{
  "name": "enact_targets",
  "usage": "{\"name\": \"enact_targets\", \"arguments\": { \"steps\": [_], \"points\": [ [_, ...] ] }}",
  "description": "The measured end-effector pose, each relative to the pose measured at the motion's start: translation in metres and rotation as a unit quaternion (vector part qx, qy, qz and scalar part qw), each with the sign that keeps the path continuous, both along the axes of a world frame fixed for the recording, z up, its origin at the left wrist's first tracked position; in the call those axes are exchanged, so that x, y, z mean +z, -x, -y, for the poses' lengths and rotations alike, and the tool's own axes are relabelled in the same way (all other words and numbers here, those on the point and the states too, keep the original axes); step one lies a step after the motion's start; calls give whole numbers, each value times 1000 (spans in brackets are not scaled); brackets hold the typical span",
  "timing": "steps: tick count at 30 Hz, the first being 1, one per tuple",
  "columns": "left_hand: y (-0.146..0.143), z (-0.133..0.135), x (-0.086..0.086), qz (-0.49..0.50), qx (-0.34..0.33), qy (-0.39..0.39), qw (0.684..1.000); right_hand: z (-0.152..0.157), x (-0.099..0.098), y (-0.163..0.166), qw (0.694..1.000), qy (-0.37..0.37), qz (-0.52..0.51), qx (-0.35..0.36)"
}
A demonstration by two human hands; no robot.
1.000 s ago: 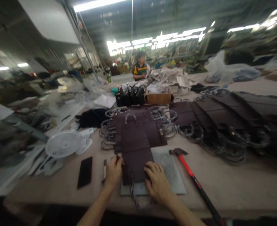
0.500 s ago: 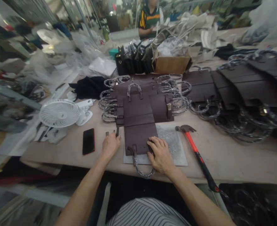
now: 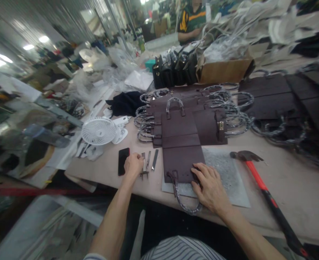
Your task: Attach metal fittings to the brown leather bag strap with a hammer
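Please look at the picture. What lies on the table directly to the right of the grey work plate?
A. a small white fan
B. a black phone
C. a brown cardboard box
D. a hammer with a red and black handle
D: the hammer with its red and black handle lies just right of the grey work plate, whereas the phone, fan and box are elsewhere on the table.

The hammer point(image 3: 267, 195) handle runs off the lower right frame edge, the left hand point(image 3: 133, 165) hides its own fingertips over small metal tools point(image 3: 148, 164), and the far left of the frame is blurred.
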State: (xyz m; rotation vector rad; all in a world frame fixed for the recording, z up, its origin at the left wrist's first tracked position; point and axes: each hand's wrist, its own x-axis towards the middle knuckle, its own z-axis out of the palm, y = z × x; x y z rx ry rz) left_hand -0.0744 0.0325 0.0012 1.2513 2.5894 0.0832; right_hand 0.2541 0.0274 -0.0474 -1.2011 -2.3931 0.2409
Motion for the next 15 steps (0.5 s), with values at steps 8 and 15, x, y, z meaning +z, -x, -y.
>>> {"name": "enact_targets", "arguments": {
  "steps": [8,15],
  "points": [
    [6,-7,-7,21,7,42,999,-2,-1,0,1000,-25,7,4],
    [12,-15,-11,47,-8,87,995,0,1,0,1000,-21,6,-1]
  ]
}}
